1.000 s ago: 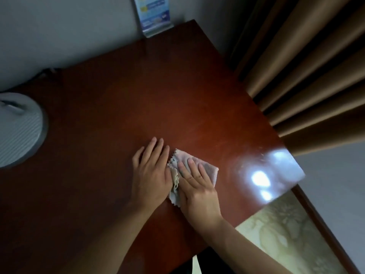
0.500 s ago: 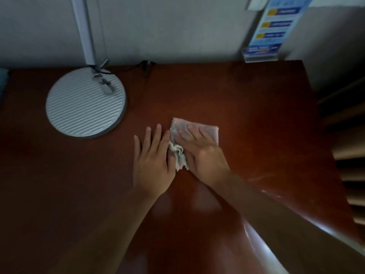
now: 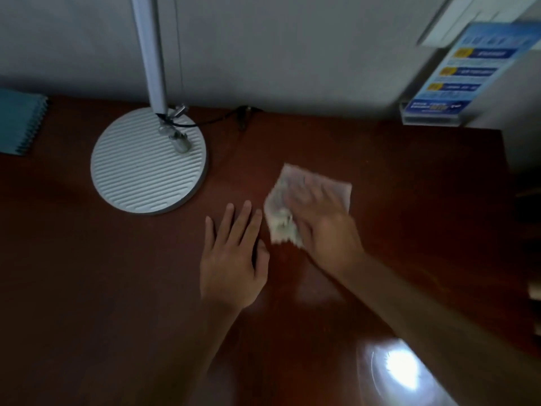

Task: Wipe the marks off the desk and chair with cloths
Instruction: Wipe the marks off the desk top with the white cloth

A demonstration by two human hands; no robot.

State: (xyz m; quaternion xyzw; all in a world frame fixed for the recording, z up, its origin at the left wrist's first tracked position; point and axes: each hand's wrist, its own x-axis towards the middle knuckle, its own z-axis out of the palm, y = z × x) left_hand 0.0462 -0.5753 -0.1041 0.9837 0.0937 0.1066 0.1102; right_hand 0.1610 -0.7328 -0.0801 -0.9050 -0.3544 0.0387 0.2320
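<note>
A dark red-brown wooden desk (image 3: 409,200) fills the view. Near its middle lies a pale, crumpled cloth (image 3: 281,209). My right hand (image 3: 325,224) lies flat on top of the cloth and presses it to the wood; the hand is motion-blurred. My left hand (image 3: 234,259) rests flat on the bare desk just left of the cloth, fingers straight and spread, a small gap between thumb and cloth. No chair is in view.
A round ribbed silver lamp base (image 3: 146,162) with its upright pole and black cable stands at the back left. A teal notebook (image 3: 20,124) lies at the far left edge. A blue leaflet in a clear stand (image 3: 456,83) leans on the wall at the back right.
My right hand has slid the cloth to the right, away from my left hand, which has stayed flat on the desk. The view has turned left since a second ago, from curtain to lamp.
</note>
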